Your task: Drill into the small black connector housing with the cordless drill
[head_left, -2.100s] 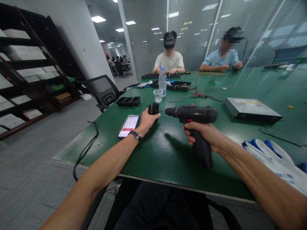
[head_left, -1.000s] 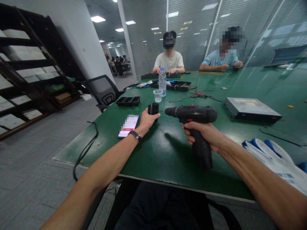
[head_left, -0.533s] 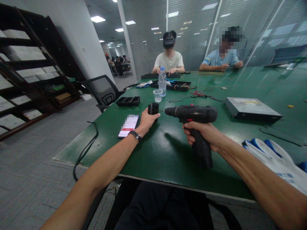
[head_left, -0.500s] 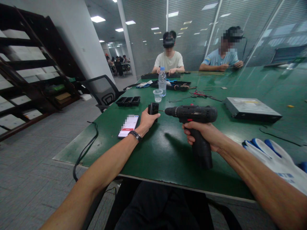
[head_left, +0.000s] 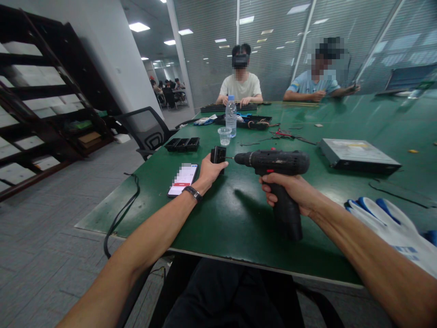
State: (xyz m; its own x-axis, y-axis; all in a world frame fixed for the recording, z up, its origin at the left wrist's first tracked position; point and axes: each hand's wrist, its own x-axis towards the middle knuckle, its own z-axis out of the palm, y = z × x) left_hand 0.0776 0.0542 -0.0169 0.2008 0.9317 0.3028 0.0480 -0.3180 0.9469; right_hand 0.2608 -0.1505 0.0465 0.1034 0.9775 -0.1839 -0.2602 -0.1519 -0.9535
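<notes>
A small black part point(head_left: 218, 157) is held upright over the green table point(head_left: 218, 237) by my left hand point(head_left: 209, 173), the thumb along its lower right side. My right hand point(head_left: 287, 189) wraps round the grip of a black cordless drill point(head_left: 280, 162). The drill points left, and its thin bit reaches the face of the black part; whether the tip touches is too small to tell. Just left of my left hand lies a phone point(head_left: 183, 180) with a lit screen. A black tray with compartments point(head_left: 182, 144) rests farther back.
A water bottle point(head_left: 231, 116) and a plastic cup point(head_left: 224, 135) stand beyond the black part. To the right are a metal box point(head_left: 360, 155) and white-blue gloves point(head_left: 389, 228). A black toolbox tray point(head_left: 244, 122) and red-black wires point(head_left: 287, 135) lie farther back. Two people sit opposite.
My hands, the drill and the black part look unmoved. The person at the back right has stretched one hand out to the right.
</notes>
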